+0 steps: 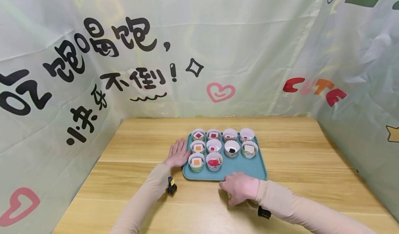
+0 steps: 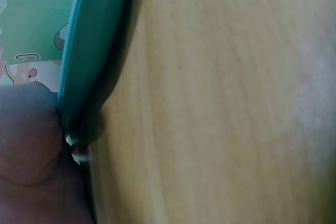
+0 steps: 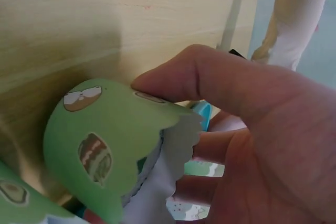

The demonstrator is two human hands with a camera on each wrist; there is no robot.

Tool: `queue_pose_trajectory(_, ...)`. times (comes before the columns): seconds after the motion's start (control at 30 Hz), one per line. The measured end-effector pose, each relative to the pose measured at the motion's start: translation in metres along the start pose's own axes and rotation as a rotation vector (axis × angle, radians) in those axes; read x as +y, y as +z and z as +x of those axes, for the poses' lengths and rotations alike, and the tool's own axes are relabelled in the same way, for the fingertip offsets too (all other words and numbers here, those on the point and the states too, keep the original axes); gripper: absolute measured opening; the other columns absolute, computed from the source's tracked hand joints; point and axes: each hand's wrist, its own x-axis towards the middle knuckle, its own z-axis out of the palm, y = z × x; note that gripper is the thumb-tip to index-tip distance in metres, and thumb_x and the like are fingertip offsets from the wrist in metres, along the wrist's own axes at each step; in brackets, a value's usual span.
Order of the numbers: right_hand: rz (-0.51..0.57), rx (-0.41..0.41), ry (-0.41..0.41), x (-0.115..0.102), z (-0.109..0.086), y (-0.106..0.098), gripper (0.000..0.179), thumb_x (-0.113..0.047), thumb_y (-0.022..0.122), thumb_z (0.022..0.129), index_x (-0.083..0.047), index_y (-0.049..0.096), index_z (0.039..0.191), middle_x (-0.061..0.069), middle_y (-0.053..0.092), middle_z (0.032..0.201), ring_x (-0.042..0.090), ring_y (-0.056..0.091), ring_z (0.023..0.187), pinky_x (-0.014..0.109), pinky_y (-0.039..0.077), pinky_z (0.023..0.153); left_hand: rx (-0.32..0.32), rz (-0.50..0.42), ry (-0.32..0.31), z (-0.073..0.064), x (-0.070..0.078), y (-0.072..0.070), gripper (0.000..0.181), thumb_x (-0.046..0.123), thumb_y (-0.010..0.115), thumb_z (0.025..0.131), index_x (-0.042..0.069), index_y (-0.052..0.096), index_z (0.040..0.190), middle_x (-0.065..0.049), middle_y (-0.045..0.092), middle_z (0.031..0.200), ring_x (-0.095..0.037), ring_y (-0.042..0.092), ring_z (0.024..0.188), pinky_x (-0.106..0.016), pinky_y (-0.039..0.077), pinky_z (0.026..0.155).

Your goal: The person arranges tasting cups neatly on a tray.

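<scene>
My left hand (image 1: 178,155) lies beside the left edge of a teal tray (image 1: 240,168), its fingers extended and its thumb at the rim. In the left wrist view the thumb (image 2: 29,135) touches the tray's side. Just in front of the tray, my right hand (image 1: 239,188) grips a green paper baking cup (image 3: 105,140) with a scalloped rim, thumb on its printed wall. In the head view that hand mostly hides the cup. A dark green item shows partly inside it; the rest is hidden.
Several paper cups stand in rows on the tray, with small square pieces inside, some orange-centred (image 1: 196,162), one red (image 1: 213,162), one dark (image 1: 232,150). The wooden table (image 1: 140,144) meets printed cloth walls (image 1: 243,53) at the back and sides.
</scene>
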Motion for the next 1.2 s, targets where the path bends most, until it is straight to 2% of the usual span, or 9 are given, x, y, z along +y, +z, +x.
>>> queue_pose_trajectory(0.1, 0.025, 0.009, -0.017, 0.003, 0.000, -0.003, 0.038, -0.027, 0.085, 0.071, -0.018, 0.069, 0.105, -0.001, 0.064, 0.094, 0.014, 0.051, 0.078, 0.031, 0.049, 0.073, -0.004, 0.007, -0.003, -0.001, 0.000, 0.000, 0.067, 0.041, 0.023, 0.108, 0.006, 0.003, 0.162, -0.012, -0.009, 0.171, -0.034, -0.013, 0.158, -0.054, -0.008, 0.127)
queue_pose_trajectory(0.27, 0.052, 0.043, -0.038, 0.008, -0.001, -0.007, 0.034, -0.025, 0.085, 0.071, -0.020, 0.065, 0.098, -0.003, 0.063, 0.094, 0.015, 0.053, 0.081, 0.031, 0.051, 0.074, -0.001, 0.004, -0.004, -0.001, 0.000, -0.001, 0.067, 0.042, 0.023, 0.108, 0.006, 0.003, 0.163, -0.011, -0.009, 0.171, -0.034, -0.013, 0.158, -0.053, -0.008, 0.127)
queue_pose_trajectory(0.5, 0.153, 0.077, -0.055, 0.015, -0.006, -0.015, 0.032, -0.019, 0.084, 0.069, -0.021, 0.062, 0.093, -0.005, 0.061, 0.090, 0.014, 0.051, 0.079, 0.030, 0.047, 0.069, -0.005, 0.003, -0.002, 0.000, 0.000, -0.001, 0.068, 0.042, 0.022, 0.108, 0.006, 0.003, 0.162, -0.011, -0.009, 0.171, -0.034, -0.013, 0.158, -0.053, -0.009, 0.127)
queue_pose_trajectory(0.83, 0.258, 0.149, -0.124, 0.031, -0.008, -0.026, 0.035, -0.012, 0.077, 0.070, -0.016, 0.063, 0.102, -0.007, 0.057, 0.085, 0.006, 0.044, 0.062, 0.023, 0.040, 0.056, -0.002, -0.005, -0.002, -0.001, 0.001, -0.001, 0.068, 0.040, 0.024, 0.108, 0.005, 0.004, 0.162, -0.012, -0.008, 0.171, -0.034, -0.012, 0.158, -0.053, -0.009, 0.127)
queue_pose_trajectory(1.03, 0.272, 0.197, -0.108, 0.038, -0.009, -0.033, 0.046, -0.014, 0.077, 0.072, -0.015, 0.064, 0.115, -0.007, 0.061, 0.092, 0.006, 0.039, 0.057, 0.024, 0.036, 0.054, -0.001, 0.000, -0.002, -0.001, 0.001, -0.001, 0.068, 0.041, 0.024, 0.108, 0.005, 0.004, 0.162, -0.012, -0.008, 0.171, -0.034, -0.012, 0.158, -0.054, -0.009, 0.127)
queue_pose_trajectory(1.2, 0.278, 0.206, -0.092, 0.043, -0.009, -0.034, 0.046, -0.014, 0.079, 0.072, -0.018, 0.062, 0.115, -0.007, 0.054, 0.084, 0.007, 0.039, 0.058, 0.024, 0.035, 0.054, -0.002, 0.000, 0.002, 0.000, 0.000, 0.000, 0.068, 0.041, 0.023, 0.108, 0.005, 0.004, 0.162, -0.012, -0.009, 0.171, -0.034, -0.013, 0.158, -0.054, -0.009, 0.127)
